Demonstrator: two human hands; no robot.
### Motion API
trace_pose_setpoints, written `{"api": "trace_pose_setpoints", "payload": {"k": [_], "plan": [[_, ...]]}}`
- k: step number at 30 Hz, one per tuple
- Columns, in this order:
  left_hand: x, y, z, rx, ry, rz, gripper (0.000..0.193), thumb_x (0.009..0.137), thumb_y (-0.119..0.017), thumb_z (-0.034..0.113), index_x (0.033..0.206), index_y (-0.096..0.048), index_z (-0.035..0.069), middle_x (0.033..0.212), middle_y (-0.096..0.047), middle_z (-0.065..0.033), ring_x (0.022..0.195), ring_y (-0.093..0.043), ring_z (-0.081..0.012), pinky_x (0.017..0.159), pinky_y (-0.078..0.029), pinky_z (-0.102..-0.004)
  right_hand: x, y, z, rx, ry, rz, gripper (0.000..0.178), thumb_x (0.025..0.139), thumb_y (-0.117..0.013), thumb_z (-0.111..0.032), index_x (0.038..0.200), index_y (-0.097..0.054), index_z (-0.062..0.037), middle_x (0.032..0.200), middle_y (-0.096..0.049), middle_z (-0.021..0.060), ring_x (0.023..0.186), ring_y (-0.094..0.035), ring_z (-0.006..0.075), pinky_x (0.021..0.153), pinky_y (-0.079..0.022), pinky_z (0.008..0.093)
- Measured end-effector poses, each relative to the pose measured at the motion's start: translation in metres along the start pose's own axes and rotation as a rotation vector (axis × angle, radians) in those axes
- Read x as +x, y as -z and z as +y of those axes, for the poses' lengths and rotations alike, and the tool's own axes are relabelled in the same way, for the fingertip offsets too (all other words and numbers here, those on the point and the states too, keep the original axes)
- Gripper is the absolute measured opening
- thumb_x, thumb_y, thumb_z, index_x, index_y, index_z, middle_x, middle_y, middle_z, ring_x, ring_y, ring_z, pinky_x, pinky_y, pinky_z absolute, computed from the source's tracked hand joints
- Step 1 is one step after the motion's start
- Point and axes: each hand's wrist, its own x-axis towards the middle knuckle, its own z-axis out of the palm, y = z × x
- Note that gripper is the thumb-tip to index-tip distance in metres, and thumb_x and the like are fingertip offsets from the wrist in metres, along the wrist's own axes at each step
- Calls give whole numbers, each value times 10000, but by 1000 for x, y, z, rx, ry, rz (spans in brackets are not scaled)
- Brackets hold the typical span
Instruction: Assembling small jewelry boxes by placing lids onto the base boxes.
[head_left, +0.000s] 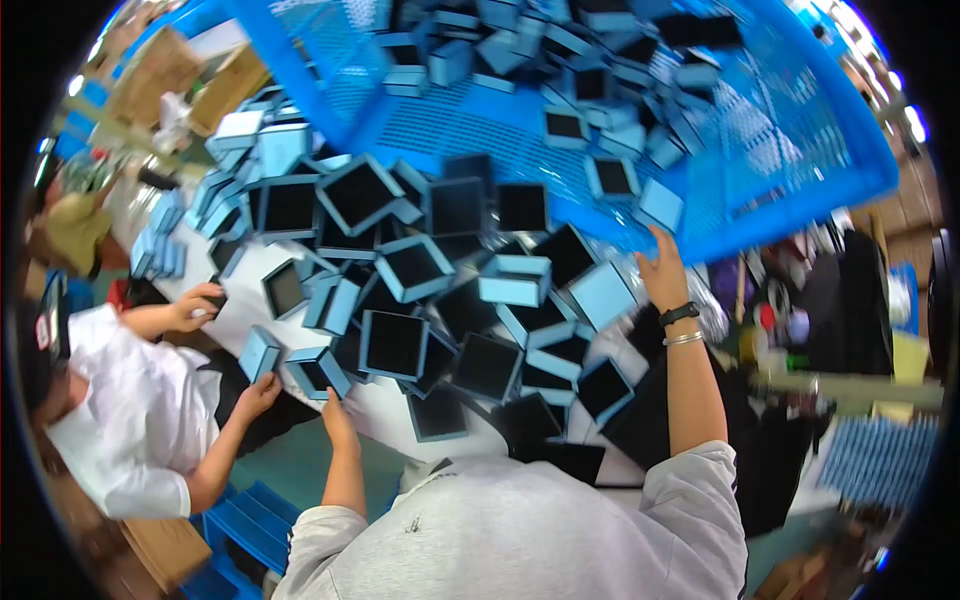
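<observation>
My left hand (341,425) grips the near edge of a small open light-blue box (316,373) with a black inside, over the front edge of the table. Reaching far to the right, my right hand (663,272) has its fingertips at a light-blue box (659,205), at the near rim of a big blue plastic crate (800,222). Between my arms lies a heap of light-blue boxes and box parts, such as an open box (414,268) with a black inside. More boxes (590,85) are piled in the crate.
To my left a co-worker in a white shirt (130,400) holds a light-blue box (260,352) close to mine. A blue stool (262,525) stands below at the left. Cardboard boxes (160,75) sit at the far left; black cloth (690,420) is by my right arm.
</observation>
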Motion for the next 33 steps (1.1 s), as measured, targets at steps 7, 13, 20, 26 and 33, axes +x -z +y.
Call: {"api": "trace_pose_setpoints", "payload": {"k": [7,13,20,26,33], "plan": [[-16,2,4,-40,60,60,398,949,-467,390,734,-559,68,619,-543,-13,506,-459,-95,487,-365,-252,140,-91,117,-128,-86,-130,652,726,-686,-95,1311,-409,-13,1325,-422,222,1221,-416,382,1021,-364,393],[-7,24,0,-36,-68,144,431,958,-451,372,678,-519,52,592,-514,-21,502,-469,-108,478,-373,-250,112,-101,94,-366,150,20,334,722,-701,-98,1033,-609,-20,924,-608,165,868,-596,339,756,-482,417],[-72,-19,18,-12,-433,168,339,969,-435,254,674,-479,94,612,-439,18,560,-411,-67,491,-323,-245,-89,-18,-57,196,61,-41,185,805,-634,-73,964,-575,2,816,-575,107,744,-563,245,683,-458,327],[-191,-88,82,-37,255,-1142,624,829,-674,269,1310,-371,12,1157,-533,-116,1071,-487,-163,935,-397,-303,-243,-24,-158,370,452,-658,280,762,-639,-74,1038,-605,-108,1018,-579,87,901,-598,278,784,-481,348],[-213,-86,126,-64,-34,-1073,507,802,-647,74,1248,-407,42,1138,-541,-112,1068,-524,-190,881,-436,-312,-249,24,-99,1086,-68,-379,323,839,-610,-130,1136,-549,-17,1122,-592,96,1046,-565,210,887,-432,303]]}}
